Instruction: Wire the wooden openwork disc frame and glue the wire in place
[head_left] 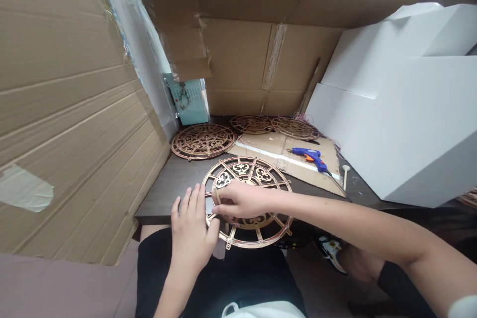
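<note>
A round wooden openwork disc (257, 171) lies at the near edge of a dark table (175, 181), partly overhanging it. My left hand (192, 228) rests flat at the disc's left rim, fingers stretched out and together. My right hand (242, 201) lies across the disc with its fingers pinched on a thin pale stick (217, 195) that stands up near the left rim.
Three more openwork discs (203, 141) (251, 124) (296, 128) lie further back. A blue glue gun (311, 156) rests on a cardboard sheet (283, 159). Cardboard walls (74, 124) stand left and behind, white boxes (410, 124) at right. A teal box (192, 102) stands at the back.
</note>
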A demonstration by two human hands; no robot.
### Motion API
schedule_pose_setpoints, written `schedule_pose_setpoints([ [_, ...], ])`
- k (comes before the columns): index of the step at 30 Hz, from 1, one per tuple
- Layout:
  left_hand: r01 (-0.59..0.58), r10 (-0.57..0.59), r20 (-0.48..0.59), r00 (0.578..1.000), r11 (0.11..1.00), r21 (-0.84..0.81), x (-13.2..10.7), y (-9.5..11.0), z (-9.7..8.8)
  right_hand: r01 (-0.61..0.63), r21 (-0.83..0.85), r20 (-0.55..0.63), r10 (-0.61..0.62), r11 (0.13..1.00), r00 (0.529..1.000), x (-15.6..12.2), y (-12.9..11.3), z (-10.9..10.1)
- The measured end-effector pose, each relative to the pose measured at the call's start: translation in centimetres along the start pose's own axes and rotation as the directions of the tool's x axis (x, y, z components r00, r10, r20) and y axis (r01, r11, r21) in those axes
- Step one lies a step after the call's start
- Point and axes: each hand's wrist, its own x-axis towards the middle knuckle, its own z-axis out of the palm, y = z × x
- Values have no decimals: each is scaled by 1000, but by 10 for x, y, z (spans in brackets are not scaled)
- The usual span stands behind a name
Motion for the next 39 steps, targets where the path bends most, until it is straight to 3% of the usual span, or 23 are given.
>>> schedule_pose_setpoints([
  [4,-1,1,-7,1000,1000,26,0,0,2,-12,11,-9,13,1000,1000,0,3,3],
  [11,-5,5,-9,1000,1000,27,0,0,3,71,-82,-4,-71,994,997,2,4,9],
  [19,-34,34,-7,999,999,20,0,-4,3,-72,-269,-55,60,961,997,1,-11,19],
  [28,-23,25,-33,999,997,71,3,-2,5,2,-306,130,39,952,991,7,-7,1],
  [39,-30,36,-62,997,996,87,3,-5,9,-26,-347,149,82,937,985,6,-13,-1],
])
